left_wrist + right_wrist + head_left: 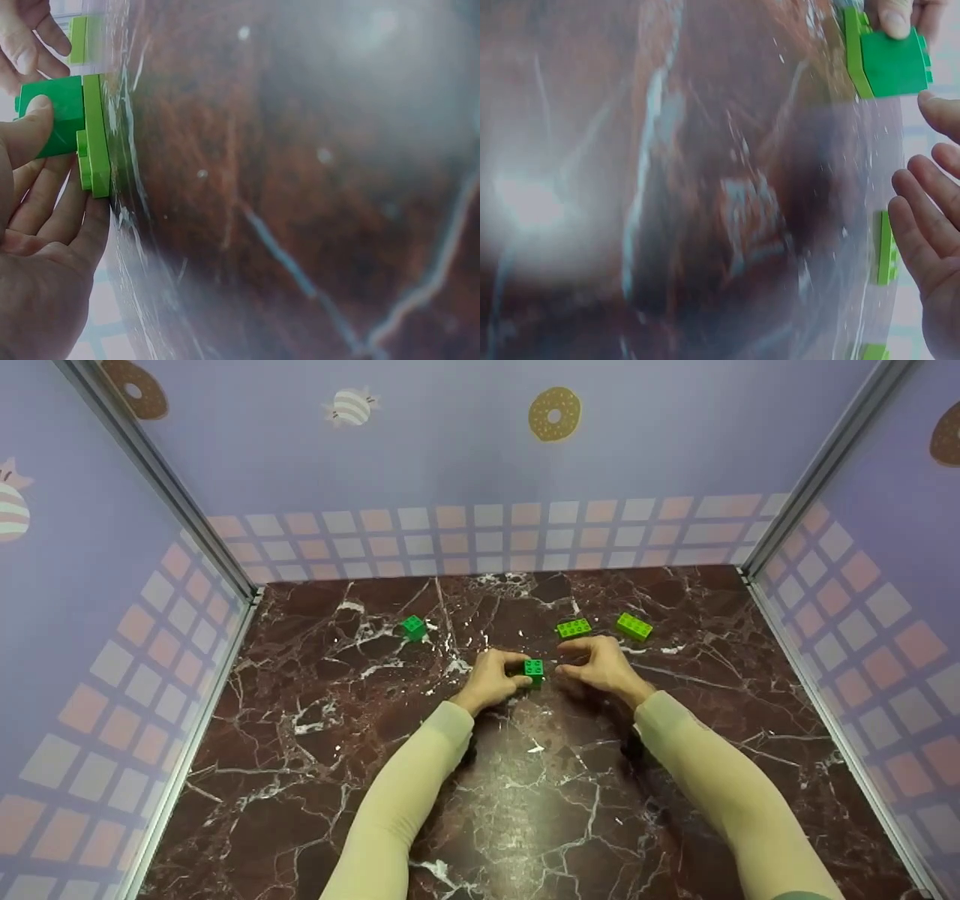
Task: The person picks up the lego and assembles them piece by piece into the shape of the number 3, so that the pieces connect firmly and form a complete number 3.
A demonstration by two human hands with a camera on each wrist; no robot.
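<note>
Near the middle of the table, my left hand [491,679] pinches a dark green toy building block [533,669] between thumb and fingers. In the left wrist view that block sits over one end of a flat lime-green brick [96,142], whose studs show beside it. The lime brick lies against the tabletop; from the head it is mostly hidden. My right hand [600,666] hovers just to the right of the block, thumb and fingers apart, holding nothing. In the right wrist view its thumb is close to the block's corner; whether it touches I cannot tell.
Behind my right hand lies a lime-green brick [574,628], with another lime-green brick [634,626] to its right. A second dark green block [414,628] stands back left. Patterned panels [480,465] enclose the marbled table [300,810] at back and sides.
</note>
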